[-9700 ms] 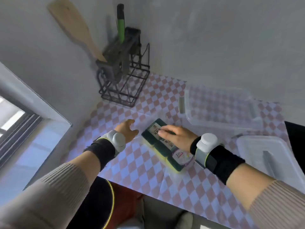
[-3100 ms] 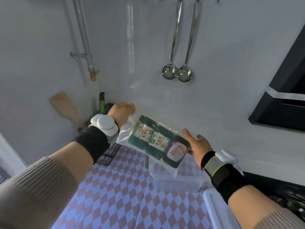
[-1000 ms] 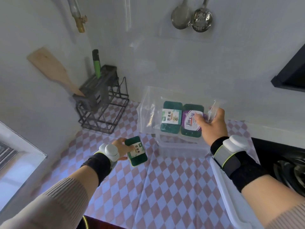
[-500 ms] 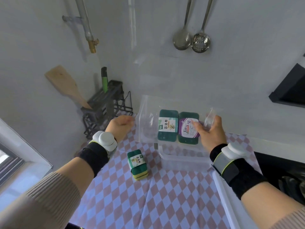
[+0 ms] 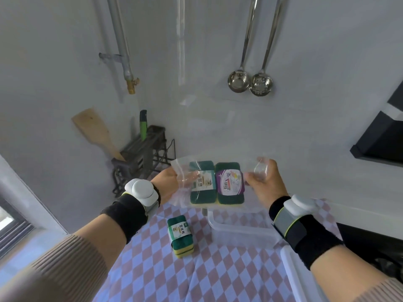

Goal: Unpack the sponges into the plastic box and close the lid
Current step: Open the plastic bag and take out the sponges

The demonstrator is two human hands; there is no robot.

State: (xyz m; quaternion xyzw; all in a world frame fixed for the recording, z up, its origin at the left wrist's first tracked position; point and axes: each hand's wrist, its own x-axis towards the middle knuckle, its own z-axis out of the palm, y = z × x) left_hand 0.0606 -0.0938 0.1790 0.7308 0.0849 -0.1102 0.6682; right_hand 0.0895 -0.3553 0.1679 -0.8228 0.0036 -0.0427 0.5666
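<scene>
Inside clear bag [image 5: 185,192], purple "Jinxing" label [image 5: 229,184], white-labelled sponge [image 5: 201,182] beside

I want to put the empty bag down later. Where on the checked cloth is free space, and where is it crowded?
Free: the checked cloth in front of the loose sponge, toward the near edge, and the strip between that sponge and the plastic box. Crowded: the back left corner by the wire rack, and the right side, where the white lid lies.

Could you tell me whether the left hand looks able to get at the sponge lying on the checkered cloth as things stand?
Probably yes: the loose sponge lies uncovered just below the left hand, but that hand first has to let go of the clear bag.
</scene>
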